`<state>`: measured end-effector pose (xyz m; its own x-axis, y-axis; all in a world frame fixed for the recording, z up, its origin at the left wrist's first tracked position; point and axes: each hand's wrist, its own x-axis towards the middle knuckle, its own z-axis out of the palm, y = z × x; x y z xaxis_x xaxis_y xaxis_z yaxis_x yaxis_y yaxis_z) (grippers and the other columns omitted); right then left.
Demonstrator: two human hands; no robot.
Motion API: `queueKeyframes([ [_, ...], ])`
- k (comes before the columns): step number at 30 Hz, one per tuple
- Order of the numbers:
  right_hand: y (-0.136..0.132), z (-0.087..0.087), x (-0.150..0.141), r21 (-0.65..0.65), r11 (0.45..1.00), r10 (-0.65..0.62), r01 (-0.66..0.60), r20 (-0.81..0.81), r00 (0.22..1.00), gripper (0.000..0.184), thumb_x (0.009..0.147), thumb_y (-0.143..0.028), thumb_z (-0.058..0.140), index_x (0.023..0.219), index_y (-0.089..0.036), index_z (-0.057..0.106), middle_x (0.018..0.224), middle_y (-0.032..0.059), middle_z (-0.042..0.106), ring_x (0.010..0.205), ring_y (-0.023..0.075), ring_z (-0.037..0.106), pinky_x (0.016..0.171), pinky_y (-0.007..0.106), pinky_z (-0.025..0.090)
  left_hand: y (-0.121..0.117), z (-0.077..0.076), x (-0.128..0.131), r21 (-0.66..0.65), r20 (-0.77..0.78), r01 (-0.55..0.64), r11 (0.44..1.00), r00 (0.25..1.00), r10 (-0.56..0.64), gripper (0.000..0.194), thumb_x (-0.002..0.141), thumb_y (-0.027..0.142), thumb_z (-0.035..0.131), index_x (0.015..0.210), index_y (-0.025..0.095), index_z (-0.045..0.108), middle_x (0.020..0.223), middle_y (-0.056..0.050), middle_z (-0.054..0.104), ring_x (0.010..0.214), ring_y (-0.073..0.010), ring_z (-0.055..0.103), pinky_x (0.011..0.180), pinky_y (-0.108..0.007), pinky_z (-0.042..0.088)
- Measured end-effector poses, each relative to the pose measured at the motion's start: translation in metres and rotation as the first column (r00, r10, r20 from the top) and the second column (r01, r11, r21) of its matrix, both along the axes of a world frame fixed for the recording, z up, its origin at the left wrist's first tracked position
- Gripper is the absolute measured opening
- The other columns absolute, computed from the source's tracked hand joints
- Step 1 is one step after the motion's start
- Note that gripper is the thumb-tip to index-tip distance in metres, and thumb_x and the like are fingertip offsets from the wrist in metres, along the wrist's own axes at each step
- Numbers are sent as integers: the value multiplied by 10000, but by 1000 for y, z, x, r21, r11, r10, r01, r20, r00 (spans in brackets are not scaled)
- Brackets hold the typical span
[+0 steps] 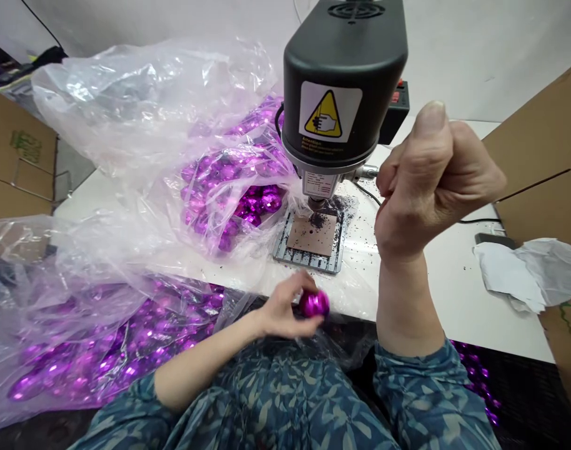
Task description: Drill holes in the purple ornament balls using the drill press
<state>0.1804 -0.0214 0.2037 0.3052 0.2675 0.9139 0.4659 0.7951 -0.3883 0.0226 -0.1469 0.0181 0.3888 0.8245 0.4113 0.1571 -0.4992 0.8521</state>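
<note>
A white table (pixel 458 281) is spread out beyond and beneath the hands. Two large clear bags are seen on the left hand's side: the upper bag (pixel 163 119), farther off on the table, and the lower bag (pixel 126 350), nearer the body; purple balls are bunched in both. More balls (pixel 477 375) are seen past the table's edge, outward of the right forearm.

A black drill (pixel 344 81) is set between the hands and farther forward, its metal handle (pixel 371 172) pointing at the right hand (pixel 438 181). That hand is closed in a fist, by which the handle's end appears to be gripped, though the contact is mostly hidden. The slotted base (pixel 308 265) lies ahead of the left hand (pixel 285 309), and a brown board (pixel 304 236) is laid on it, under the drill.

The left hand is half open and blurred; one ball (pixel 316 304) is held between its thumb and fingers, short of the base and off the board.

Dark shavings (pixel 319 220) are scattered on and around the board, so some drilling can be judged done. Many balls are left in the bags; which have been worked cannot be told. None is seated on the board.
</note>
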Motion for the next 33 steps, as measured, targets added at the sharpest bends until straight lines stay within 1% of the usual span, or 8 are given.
queueKeyframes([
  [4, 0, -2, -2, 1, 998, 58, -58, -49, 997, 626, 1036, -605, 580, 615, -245, 286, 509, -44, 341, 459, 83, 290, 518, 362, 257, -39, -28, -16, -141, -318, 293, 946, 891, -324, 246, 818, 342, 836, 1051, 316, 762, 973, -51, 789, 825, -295, 752, 695, -410, 605],
  [9, -1, -1, -4, 17, 997, 76, -74, -86, 993, 626, 1032, -590, 599, 616, -240, 290, 507, -45, 339, 457, 80, 304, 519, 357, 247, -39, -63, -23, -11, -356, -12, 1000, 934, 7, 157, 846, 266, 721, 976, 308, 799, 846, -44, 766, 755, -279, 736, 736, -396, 608],
  [11, 0, -2, -4, 19, 997, 75, -74, -83, 994, 611, 1046, -540, 594, 614, -229, 295, 505, -47, 356, 451, 73, 331, 518, 346, 240, -37, -54, -23, 31, -279, -16, 999, 960, 24, 123, 829, 308, 752, 946, 317, 792, 775, -21, 736, 685, -247, 699, 729, -377, 616],
  [16, 2, -4, -3, 67, 993, 99, -93, -105, 989, 634, 1033, -504, 627, 586, -204, 294, 487, -50, 358, 435, 51, 340, 508, 333, 193, 8, 14, -30, -127, -264, 305, 944, 907, -329, 296, 880, 90, 553, 909, 299, 760, 841, 3, 800, 717, -181, 760, 676, -300, 655],
  [18, 3, -6, -2, 72, 990, 129, -122, -106, 986, 638, 1050, -480, 631, 579, -197, 308, 492, -53, 357, 438, 43, 354, 506, 315, 185, 52, 36, -35, -41, -431, 97, 994, 896, -105, 387, 903, 31, 436, 929, 234, 764, 968, -64, 825, 943, -217, 815, 845, -366, 707],
  [20, 4, -7, -2, 69, 987, 154, -147, -104, 983, 640, 1073, -452, 623, 578, -193, 311, 504, -57, 359, 445, 36, 364, 508, 293, 196, 101, 49, -37, 128, -650, -68, 989, 748, 135, 480, 911, -10, 429, 1158, 177, 796, 1289, -137, 814, 1345, -297, 733, 1181, -531, 616],
  [25, 2, -9, -1, 91, 976, 207, -198, -107, 972, 643, 1064, -438, 651, 584, -215, 288, 501, -67, 321, 439, 38, 364, 485, 278, 212, 187, 53, -25, 215, -882, 27, 976, 434, 183, 609, 930, -17, 477, 1463, 152, 718, 1532, -184, 714, 1650, -363, 463, 1393, -615, 332],
  [33, 2, -10, 0, 86, 970, 236, -227, -119, 964, 620, 1053, -453, 672, 622, -233, 284, 506, -72, 270, 442, 50, 333, 476, 297, 225, 206, 39, -16, 264, -902, -4, 965, 353, 248, 447, 933, 58, 527, 1286, 111, 795, 1466, -238, 735, 1578, -411, 504, 1299, -623, 337],
])
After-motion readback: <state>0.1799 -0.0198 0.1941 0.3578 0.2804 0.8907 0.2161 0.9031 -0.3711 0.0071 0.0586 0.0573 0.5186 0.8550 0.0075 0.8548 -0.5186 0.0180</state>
